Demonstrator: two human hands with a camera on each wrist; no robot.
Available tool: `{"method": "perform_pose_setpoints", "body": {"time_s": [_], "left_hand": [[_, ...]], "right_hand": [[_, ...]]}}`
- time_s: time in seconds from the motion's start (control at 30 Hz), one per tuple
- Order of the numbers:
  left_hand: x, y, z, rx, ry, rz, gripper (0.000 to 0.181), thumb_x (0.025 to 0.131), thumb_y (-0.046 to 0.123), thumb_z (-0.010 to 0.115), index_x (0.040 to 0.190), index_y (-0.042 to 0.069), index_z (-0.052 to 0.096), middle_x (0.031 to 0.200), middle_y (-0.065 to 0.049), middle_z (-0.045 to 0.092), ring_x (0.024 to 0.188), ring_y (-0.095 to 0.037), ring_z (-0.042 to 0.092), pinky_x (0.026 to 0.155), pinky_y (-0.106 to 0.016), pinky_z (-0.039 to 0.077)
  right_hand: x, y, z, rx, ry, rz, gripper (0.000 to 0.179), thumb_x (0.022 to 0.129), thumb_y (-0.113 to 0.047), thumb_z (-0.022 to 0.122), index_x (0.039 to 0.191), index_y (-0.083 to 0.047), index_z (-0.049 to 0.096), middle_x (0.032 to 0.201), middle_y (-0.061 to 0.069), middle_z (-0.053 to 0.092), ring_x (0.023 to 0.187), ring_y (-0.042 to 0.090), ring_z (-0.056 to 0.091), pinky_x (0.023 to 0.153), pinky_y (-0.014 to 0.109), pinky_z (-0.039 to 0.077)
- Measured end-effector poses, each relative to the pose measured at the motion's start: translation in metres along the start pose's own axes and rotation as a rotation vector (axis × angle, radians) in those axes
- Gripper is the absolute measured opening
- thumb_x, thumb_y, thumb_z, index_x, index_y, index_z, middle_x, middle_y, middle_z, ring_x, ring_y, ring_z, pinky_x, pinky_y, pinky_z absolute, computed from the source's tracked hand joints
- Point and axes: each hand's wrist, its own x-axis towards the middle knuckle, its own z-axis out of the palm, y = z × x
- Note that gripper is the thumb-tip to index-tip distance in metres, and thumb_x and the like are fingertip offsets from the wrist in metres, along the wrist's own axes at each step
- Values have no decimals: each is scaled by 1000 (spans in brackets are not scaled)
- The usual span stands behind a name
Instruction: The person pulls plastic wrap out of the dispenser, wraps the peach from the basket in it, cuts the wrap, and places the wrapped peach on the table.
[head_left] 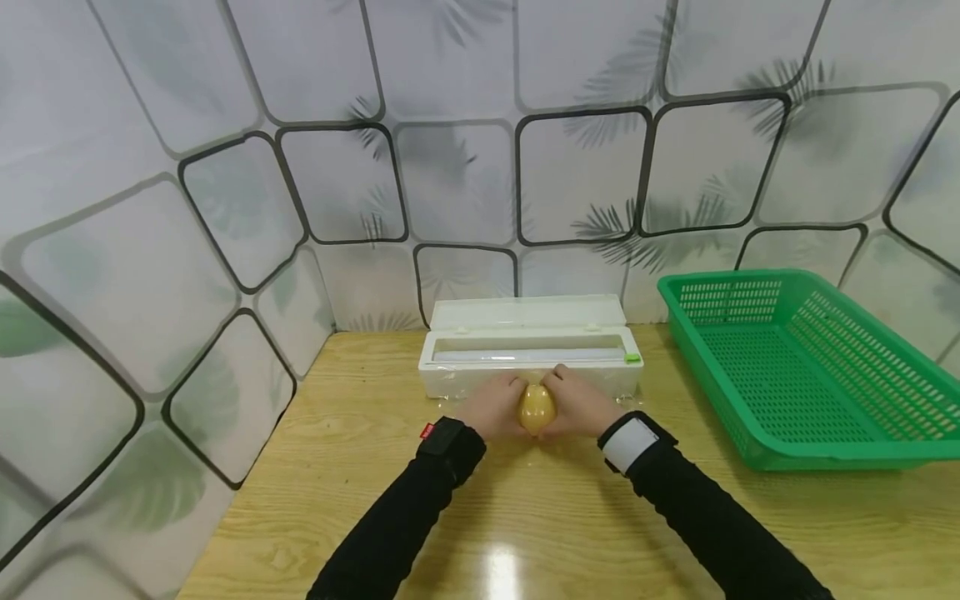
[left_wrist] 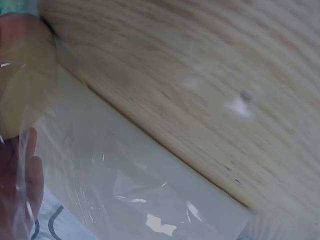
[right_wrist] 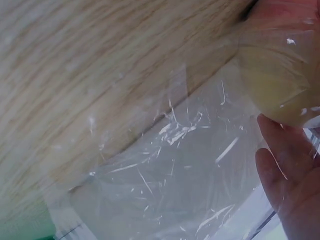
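Note:
A smooth yellow-tan rounded item [head_left: 537, 407], like a potato in shape, is between my two hands in front of the white box. My left hand [head_left: 492, 407] grips its left side, and my right hand [head_left: 579, 405] grips its right side. Clear plastic wrap [right_wrist: 180, 135] covers the item and spreads over the box front in both wrist views. Behind stands a white plastic wrap dispenser [head_left: 529, 375], its lid [head_left: 528, 312] raised and a roll [head_left: 528, 354] inside. In the left wrist view, the item [left_wrist: 27, 85] shows between thumb and fingers [left_wrist: 34, 180].
A green plastic basket [head_left: 757, 442] sits at the right on the wooden table [head_left: 360, 467]. A small green slider [head_left: 633, 358] is at the dispenser's right end. Patterned wall covering [head_left: 457, 183] rises behind the table and along its left side.

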Motion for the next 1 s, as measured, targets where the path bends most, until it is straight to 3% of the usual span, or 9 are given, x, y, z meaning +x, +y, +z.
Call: {"method": "perform_pose_setpoints", "body": {"time_s": [0.27,0.67,0.83,1.0], "left_hand": [[4,-5,-1,-101,-64,-31,67,58,36,82,109,5,54,103,-3,56,92,-15,52,81,-25,42],[6,-7,0,-182,-60,-32,53,58,36,81,96,8,56,84,4,54,78,-11,49,70,-23,42],[6,-9,-1,-261,-53,-34,59,59,33,80,106,8,56,92,3,57,84,-12,50,74,-24,42],[5,-10,2,-282,-58,-48,64,61,35,80,112,8,51,98,1,55,90,-13,50,79,-26,41]], "right_hand": [[0,1,-4,43,-28,40,64,57,-39,81,103,-6,51,89,0,53,77,13,51,69,28,46],[0,2,-9,81,-42,38,57,58,-39,80,96,-8,53,82,-4,53,70,9,48,63,25,42],[0,5,-10,121,-30,13,57,59,-40,79,97,-6,54,83,-4,55,72,9,49,64,26,42],[-1,11,-8,69,-33,-21,64,60,-49,75,105,-9,53,90,-2,55,78,11,50,68,28,43]]}}
